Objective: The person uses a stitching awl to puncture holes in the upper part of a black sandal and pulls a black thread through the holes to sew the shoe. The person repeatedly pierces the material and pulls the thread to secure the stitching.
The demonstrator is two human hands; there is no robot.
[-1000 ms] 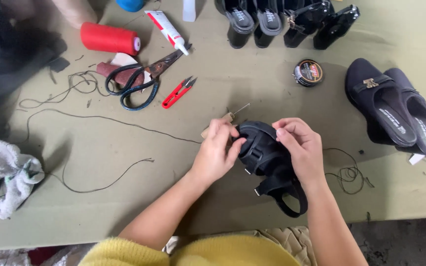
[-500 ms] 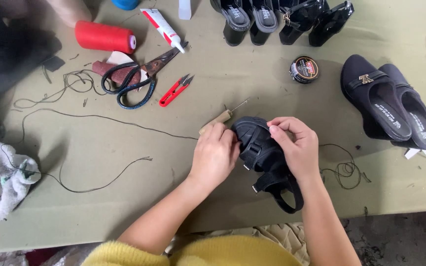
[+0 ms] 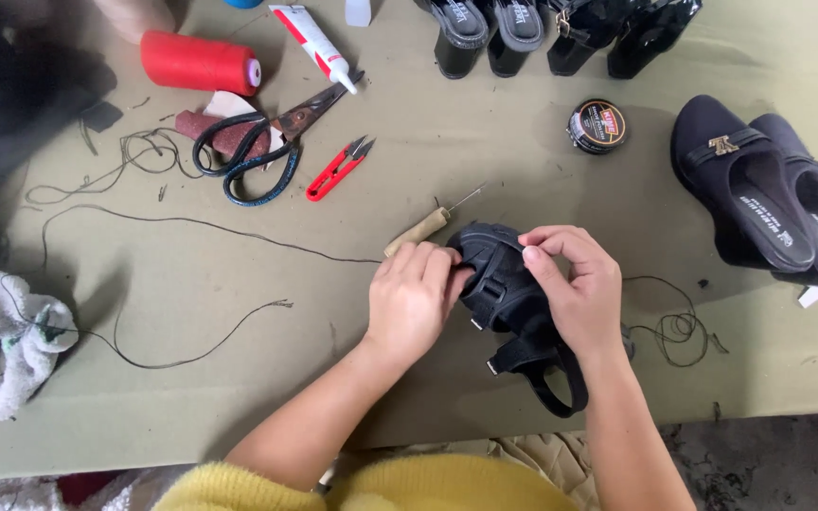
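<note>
A black strappy sandal lies on the olive table between both hands. My left hand grips its left side, fingers curled over the edge. My right hand holds the right side, thumb and forefinger pinched at the top edge on what looks like a needle, too small to be sure. A wooden-handled awl lies just behind my left hand. Long black thread trails left from the sandal across the table.
Scissors, red thread snips, a red thread spool and a glue tube lie at the back left. A round polish tin and black shoes sit at right. A white rag lies at left.
The view has drifted slightly. Both hands stay on the sandal, with the right fingers shifting a little along its top edge.
</note>
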